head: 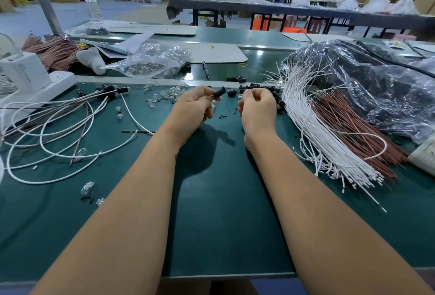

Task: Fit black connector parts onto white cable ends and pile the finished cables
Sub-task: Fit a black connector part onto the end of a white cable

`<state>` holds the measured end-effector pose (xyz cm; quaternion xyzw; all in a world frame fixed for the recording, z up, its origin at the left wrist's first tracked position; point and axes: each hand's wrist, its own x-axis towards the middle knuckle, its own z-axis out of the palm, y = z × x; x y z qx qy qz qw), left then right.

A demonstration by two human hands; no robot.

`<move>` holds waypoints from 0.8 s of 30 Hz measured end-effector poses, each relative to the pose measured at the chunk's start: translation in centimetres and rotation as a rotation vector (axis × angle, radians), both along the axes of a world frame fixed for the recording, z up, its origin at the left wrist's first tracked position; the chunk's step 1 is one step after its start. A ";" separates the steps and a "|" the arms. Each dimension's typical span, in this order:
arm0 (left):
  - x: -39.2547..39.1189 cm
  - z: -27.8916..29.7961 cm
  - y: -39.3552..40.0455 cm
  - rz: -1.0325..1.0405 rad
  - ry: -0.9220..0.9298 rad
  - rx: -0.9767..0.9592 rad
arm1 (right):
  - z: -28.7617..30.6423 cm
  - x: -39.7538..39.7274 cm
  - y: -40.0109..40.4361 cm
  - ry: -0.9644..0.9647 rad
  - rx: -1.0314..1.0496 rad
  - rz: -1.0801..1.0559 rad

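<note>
Her left hand pinches a black connector; right hand curls closed at three o'clock, contents unclear. A loose grip could drop it among scattered bits.

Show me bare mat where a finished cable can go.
Bare mat lies near the front edge, between the forearms. Left is crowded with looped cables, right with the white bundle, and black parts sit beyond the hands.

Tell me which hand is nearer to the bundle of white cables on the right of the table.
Right. The right hand is beside the bundle of white cables, with only a small gap between them. The left hand, holding a black connector, is farther away across the table.
</note>
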<state>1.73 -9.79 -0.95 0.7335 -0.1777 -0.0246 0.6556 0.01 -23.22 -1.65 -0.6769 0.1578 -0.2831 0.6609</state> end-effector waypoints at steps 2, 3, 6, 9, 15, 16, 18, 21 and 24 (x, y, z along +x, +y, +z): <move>0.0 0.2 0.1 0.000 0.044 -0.082 | 0.0 0.1 0.1 0.002 0.003 0.012; 0.1 0.3 0.2 0.004 0.056 -0.114 | 0.0 0.1 0.0 0.005 0.004 0.020; 0.1 0.3 0.1 -0.026 0.073 -0.185 | 0.0 0.0 0.0 0.027 -0.031 0.060; 0.0 0.3 0.2 -0.124 0.054 -0.207 | 0.0 -0.2 0.2 0.032 -0.053 0.072; -0.1 0.1 0.3 -0.226 0.013 -0.182 | 0.2 -0.3 0.3 0.029 -0.065 0.090; -0.1 0.1 0.4 -0.219 0.000 -0.172 | 0.2 -0.4 0.3 0.031 -0.069 0.094; -0.2 0.1 0.3 -0.200 -0.024 -0.150 | 0.2 -0.4 0.3 0.035 -0.075 0.100; -0.4 0.1 0.1 -0.183 -0.028 -0.129 | 0.2 -0.4 0.3 0.030 -0.074 0.105; -0.4 0.1 0.0 -0.173 -0.019 -0.124 | 0.2 -0.5 0.3 0.012 -0.078 0.115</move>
